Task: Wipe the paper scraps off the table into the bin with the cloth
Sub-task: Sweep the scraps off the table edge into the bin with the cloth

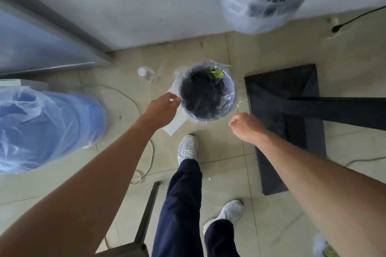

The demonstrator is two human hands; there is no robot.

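Observation:
A small round bin [230, 98] lined with a clear plastic bag stands on the tiled floor in front of me; its inside looks dark, with a green scrap at the far rim. My left hand [163, 108] reaches down to the bin's left rim, fingers pinched at the bag's edge. My right hand [246, 126] hovers just right of the bin, closed in a fist with nothing visible in it. No cloth, table top or paper scraps are in sight.
A white sheet [175, 125] lies under the bin's left side. A clear bottle [146, 74] stands behind it. A large blue bag-covered drum [48, 129] is at left, a black stand base [286, 123] at right. Cables cross the floor. My feet [188, 147] stand close behind the bin.

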